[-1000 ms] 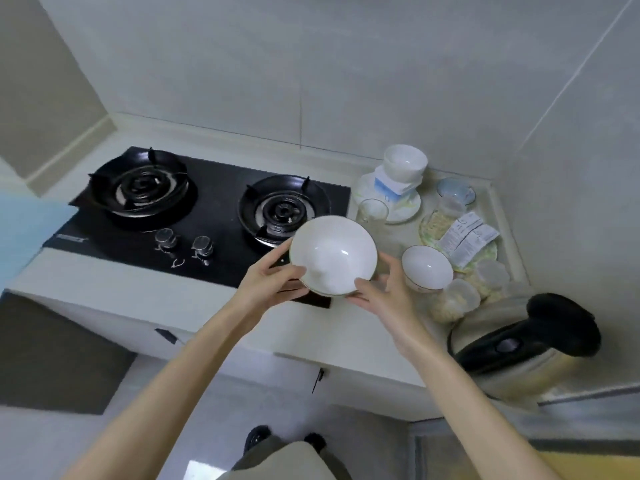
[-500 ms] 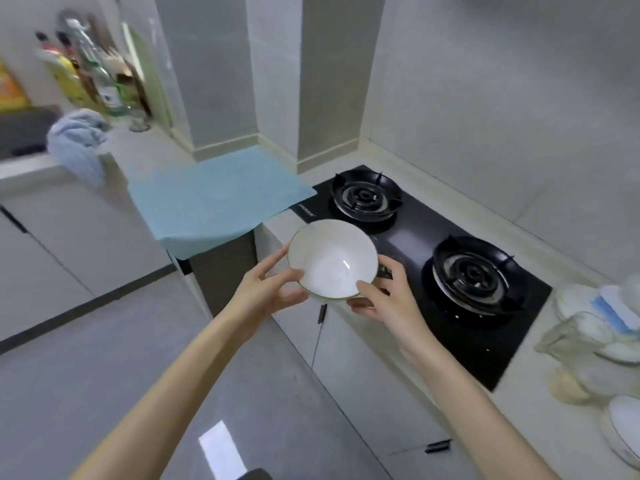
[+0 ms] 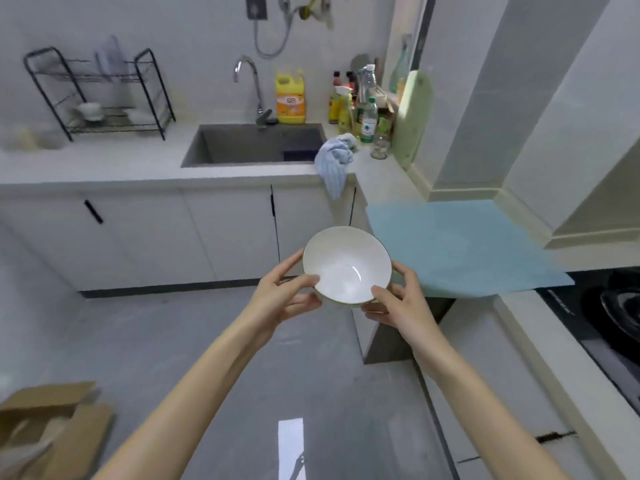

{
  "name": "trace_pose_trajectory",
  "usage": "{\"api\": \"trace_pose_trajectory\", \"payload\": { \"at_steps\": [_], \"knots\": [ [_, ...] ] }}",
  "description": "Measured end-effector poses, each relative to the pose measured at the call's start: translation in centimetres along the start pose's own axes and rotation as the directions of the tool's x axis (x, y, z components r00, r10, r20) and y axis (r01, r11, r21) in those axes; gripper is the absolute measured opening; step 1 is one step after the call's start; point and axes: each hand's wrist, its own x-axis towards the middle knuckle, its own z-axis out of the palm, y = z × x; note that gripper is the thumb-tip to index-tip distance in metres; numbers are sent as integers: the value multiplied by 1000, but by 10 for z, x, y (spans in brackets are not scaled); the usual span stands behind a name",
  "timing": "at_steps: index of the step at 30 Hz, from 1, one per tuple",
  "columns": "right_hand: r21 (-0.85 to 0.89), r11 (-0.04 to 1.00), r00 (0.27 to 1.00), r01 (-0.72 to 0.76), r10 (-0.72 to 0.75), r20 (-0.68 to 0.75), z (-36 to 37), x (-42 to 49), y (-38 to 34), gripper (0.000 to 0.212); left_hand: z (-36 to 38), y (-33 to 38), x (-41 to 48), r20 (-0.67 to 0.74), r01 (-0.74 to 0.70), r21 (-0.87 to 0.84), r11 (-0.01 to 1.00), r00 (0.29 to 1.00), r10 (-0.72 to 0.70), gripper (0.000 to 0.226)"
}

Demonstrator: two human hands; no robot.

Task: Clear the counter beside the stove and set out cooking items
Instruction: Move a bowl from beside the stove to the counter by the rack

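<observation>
Bowl (image 3: 346, 265) held in both my hands, up in the air over the grey floor (image 3: 311, 368), in front of the cabinet doors (image 3: 225, 233) and just left of the blue mat (image 3: 464, 244).

My left hand (image 3: 280, 299) grips its left side. The thumb lies across the near rim, the index finger runs up along the outer wall, and the other fingers curl under the base. My right hand (image 3: 401, 306) grips the right side the same way, thumb pressed on the near rim and fingers wrapped round behind and beneath. Neither hand holds anything else.

Both forearms are bare and stretched forward, coming in from the lower corners and meeting at the bowl. It tips towards me, showing its white inside and thin dark rim.

The mat lies on the counter (image 3: 388, 174) to my right, its near edge overhanging. The stove (image 3: 606, 306) shows at the right edge, well apart from the bowl. Ahead, past the cabinets, is the sink (image 3: 256, 143) with its tap (image 3: 254, 84), a yellow jug (image 3: 290, 97) just beside it, and bottles (image 3: 360, 109) in the corner. A blue towel (image 3: 334, 161) hangs over the counter edge near the sink, and a black rack (image 3: 100, 95) stands to the left. A cardboard box (image 3: 45, 427) lies on the floor at lower left.
</observation>
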Motion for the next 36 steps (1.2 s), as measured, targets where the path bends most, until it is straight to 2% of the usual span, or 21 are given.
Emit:
{"api": "trace_pose_trajectory", "payload": {
  "at_steps": [4, 8, 20, 28, 31, 36],
  "knots": [
    [-30, 1000, 986, -5, 9, 164, 84, 50, -10, 44, -81, 23, 13, -175, -39, -50, 998, 984, 30, 55],
    [-87, 996, 946, 27, 2, 325, 175, 106, -21, 45, -163, 46, 31, -337, -107, -108, 988, 939, 64, 54],
    [-114, 981, 752, 154, -41, 658, 419, 271, -80, 45, -368, 146, 118, -610, -262, -181, 948, 786, 101, 61],
    [-114, 977, 665, 182, -36, 746, 574, 358, -109, 48, -502, 210, 175, -696, -331, -179, 926, 708, 119, 59],
    [-122, 975, 654, 186, -30, 756, 627, 387, -111, 46, -555, 224, 199, -693, -330, -181, 926, 711, 117, 59],
    [-165, 969, 680, 185, -5, 733, 731, 441, -113, 47, -657, 254, 247, -671, -304, -208, 930, 736, 91, 67]
  ]
}}
